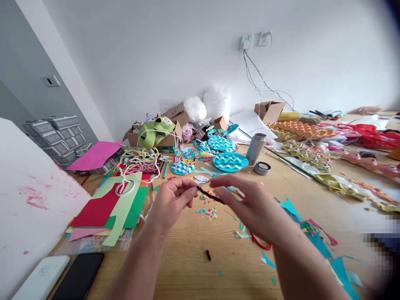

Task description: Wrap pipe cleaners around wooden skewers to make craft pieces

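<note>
Though central, dark strand (211, 196) part-hidden.

Dark strip (210, 194) is pinched at its left end by left hand (173, 200), fingers curled; right hand (246, 198) is held at strip's right end, index and thumb extended, grip unclear; forearms (140, 258) are angled inward toward strip.

we pinch a brown pipe cleaner (210, 194) in our left hand (175, 198), our right hand (245, 198) at its other end.
</note>
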{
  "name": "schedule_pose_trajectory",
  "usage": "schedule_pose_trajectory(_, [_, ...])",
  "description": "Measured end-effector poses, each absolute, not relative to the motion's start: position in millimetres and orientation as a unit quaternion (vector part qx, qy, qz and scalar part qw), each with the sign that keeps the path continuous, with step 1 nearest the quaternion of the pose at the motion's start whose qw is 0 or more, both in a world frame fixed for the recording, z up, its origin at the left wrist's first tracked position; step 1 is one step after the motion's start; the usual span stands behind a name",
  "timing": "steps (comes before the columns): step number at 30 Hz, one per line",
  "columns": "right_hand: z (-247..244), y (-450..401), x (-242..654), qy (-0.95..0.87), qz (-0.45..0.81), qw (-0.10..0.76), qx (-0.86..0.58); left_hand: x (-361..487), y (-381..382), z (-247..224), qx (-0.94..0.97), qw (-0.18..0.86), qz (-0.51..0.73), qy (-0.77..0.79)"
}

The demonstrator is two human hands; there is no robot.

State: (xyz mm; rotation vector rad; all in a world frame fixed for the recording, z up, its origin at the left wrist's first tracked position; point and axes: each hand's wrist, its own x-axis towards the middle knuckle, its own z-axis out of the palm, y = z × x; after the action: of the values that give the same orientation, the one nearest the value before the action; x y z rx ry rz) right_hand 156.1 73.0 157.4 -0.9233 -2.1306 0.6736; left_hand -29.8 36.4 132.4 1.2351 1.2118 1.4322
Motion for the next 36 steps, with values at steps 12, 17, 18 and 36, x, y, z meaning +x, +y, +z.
schedule_pose_trajectory(12, [140,95,114,-0.759,0.455,0.347,-0.310,-22,41,127,0.480,0.336,0.621,0.521])
schedule_pose_trajectory(17, [135,97,108,-0.710,0.513,0.379,-0.298,-16,40,123,0.511,0.224,0.625,0.546])
schedule_pose_trajectory(18, [135,97,107,-0.699,0.531,0.380,-0.291,-15,40,122,0.523,0.192,0.624,0.549])
schedule_pose_trajectory(36, [125,100,97,-0.665,0.515,0.453,-0.294,-16,45,118,0.548,0.156,0.634,0.523])
